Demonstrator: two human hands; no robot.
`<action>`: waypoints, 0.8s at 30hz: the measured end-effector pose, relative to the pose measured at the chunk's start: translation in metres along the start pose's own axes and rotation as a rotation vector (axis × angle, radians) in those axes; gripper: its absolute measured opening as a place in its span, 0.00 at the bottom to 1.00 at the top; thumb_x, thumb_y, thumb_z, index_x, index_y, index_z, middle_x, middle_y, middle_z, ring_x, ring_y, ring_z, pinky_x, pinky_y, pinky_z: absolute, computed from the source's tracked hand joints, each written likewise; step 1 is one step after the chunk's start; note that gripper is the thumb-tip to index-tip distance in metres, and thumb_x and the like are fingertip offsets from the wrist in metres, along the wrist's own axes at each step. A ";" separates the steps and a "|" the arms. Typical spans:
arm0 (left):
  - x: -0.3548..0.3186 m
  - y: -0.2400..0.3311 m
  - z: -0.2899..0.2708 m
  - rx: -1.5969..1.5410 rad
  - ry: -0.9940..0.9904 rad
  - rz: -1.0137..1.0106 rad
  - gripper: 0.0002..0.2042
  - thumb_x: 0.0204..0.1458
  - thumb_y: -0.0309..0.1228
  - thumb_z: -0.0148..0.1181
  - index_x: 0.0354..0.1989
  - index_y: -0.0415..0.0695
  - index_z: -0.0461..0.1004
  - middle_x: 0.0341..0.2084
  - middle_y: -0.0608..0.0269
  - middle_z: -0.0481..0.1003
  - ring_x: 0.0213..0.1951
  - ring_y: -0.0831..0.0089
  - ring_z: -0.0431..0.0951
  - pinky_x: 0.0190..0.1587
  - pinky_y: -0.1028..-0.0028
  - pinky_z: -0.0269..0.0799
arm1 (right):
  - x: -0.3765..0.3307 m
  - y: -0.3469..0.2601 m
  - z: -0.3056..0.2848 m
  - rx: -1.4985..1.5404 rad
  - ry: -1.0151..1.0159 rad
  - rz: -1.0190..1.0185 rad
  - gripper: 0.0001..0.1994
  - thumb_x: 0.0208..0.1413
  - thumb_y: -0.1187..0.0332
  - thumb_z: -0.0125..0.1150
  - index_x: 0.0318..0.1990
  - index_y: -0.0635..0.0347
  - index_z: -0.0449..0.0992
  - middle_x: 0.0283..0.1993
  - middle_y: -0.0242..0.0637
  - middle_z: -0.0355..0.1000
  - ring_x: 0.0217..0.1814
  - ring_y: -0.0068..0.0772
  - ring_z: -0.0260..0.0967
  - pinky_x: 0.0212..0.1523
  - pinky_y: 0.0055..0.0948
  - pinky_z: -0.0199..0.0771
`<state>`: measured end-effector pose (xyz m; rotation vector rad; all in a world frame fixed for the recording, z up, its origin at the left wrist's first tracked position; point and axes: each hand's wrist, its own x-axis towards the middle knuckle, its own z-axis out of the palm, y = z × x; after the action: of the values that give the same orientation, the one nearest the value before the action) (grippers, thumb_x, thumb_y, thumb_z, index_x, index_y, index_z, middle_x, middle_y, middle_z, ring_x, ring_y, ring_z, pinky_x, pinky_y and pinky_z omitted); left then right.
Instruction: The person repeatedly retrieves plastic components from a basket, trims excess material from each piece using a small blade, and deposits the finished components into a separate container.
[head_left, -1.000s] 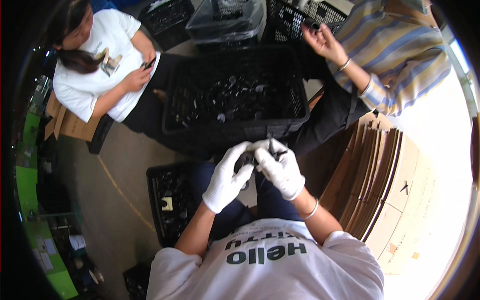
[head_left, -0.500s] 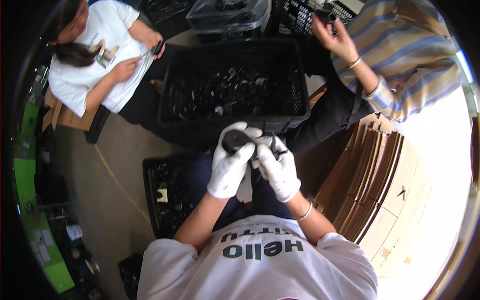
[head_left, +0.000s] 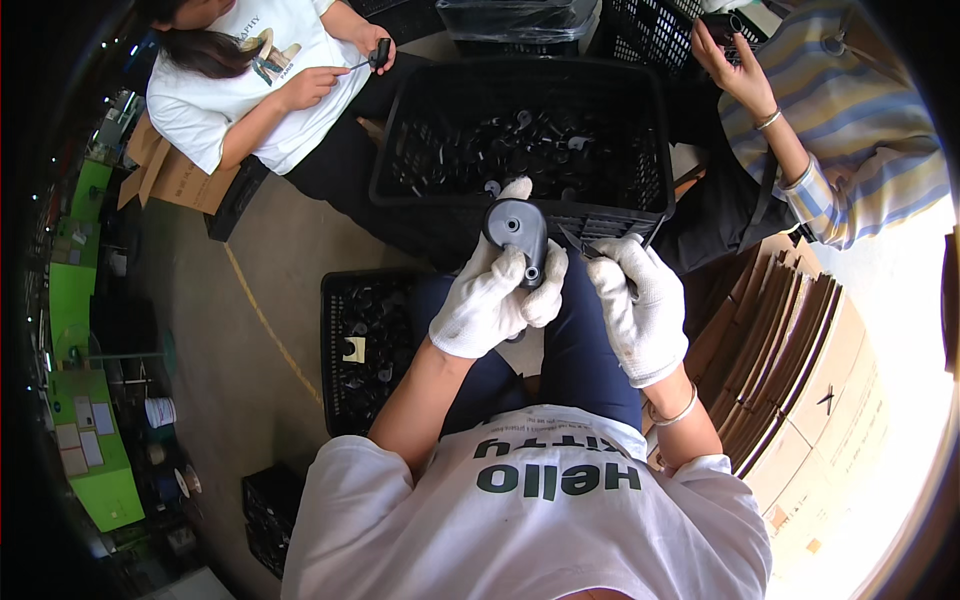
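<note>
Concrete floor (head_left: pixel 250 330) lies below, with a large black crate (head_left: pixel 520 140) of dark parts ahead and a smaller crate (head_left: pixel 360 350) at the left. Above the lap, the gloved left hand (head_left: pixel 495 300) is closed around a grey plastic housing (head_left: pixel 517 232). Just beside it, the gloved right hand (head_left: pixel 640 310) grips a small thin tool (head_left: pixel 585 248).
</note>
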<state>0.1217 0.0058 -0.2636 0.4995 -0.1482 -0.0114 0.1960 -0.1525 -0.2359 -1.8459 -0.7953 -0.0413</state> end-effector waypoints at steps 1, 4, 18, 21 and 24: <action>-0.002 0.001 0.002 0.035 0.001 -0.009 0.31 0.57 0.40 0.51 0.67 0.67 0.42 0.35 0.54 0.69 0.23 0.75 0.68 0.28 0.76 0.63 | 0.003 -0.007 -0.002 -0.126 0.000 -0.053 0.07 0.50 0.67 0.61 0.32 0.59 0.74 0.26 0.40 0.69 0.25 0.40 0.68 0.27 0.29 0.67; -0.003 0.004 0.004 0.036 -0.016 -0.031 0.32 0.56 0.41 0.52 0.67 0.66 0.42 0.35 0.54 0.70 0.22 0.75 0.68 0.27 0.76 0.63 | 0.008 -0.018 -0.006 -0.299 0.002 -0.144 0.07 0.48 0.65 0.62 0.31 0.58 0.75 0.26 0.38 0.70 0.26 0.40 0.69 0.27 0.32 0.69; -0.002 0.005 0.008 0.043 0.084 -0.062 0.27 0.57 0.54 0.41 0.62 0.56 0.52 0.28 0.56 0.69 0.16 0.78 0.61 0.20 0.78 0.56 | 0.011 -0.035 -0.014 -0.658 -0.066 -0.253 0.14 0.38 0.64 0.64 0.36 0.54 0.75 0.27 0.34 0.67 0.30 0.35 0.69 0.25 0.32 0.70; -0.002 0.004 0.006 0.025 0.076 -0.088 0.26 0.58 0.53 0.41 0.61 0.54 0.54 0.28 0.56 0.69 0.16 0.78 0.60 0.20 0.78 0.54 | 0.012 -0.038 -0.016 -0.679 -0.054 -0.223 0.11 0.43 0.62 0.64 0.34 0.55 0.76 0.27 0.36 0.71 0.27 0.38 0.69 0.27 0.32 0.70; -0.003 0.003 0.009 0.089 0.111 -0.082 0.25 0.58 0.53 0.40 0.59 0.53 0.55 0.28 0.56 0.70 0.16 0.78 0.59 0.21 0.78 0.54 | 0.014 -0.041 -0.017 -0.726 -0.088 -0.224 0.10 0.43 0.62 0.64 0.33 0.55 0.76 0.25 0.35 0.70 0.26 0.37 0.69 0.26 0.32 0.69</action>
<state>0.1173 0.0046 -0.2546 0.5935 -0.0199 -0.0570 0.1903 -0.1516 -0.1900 -2.4326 -1.1463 -0.4455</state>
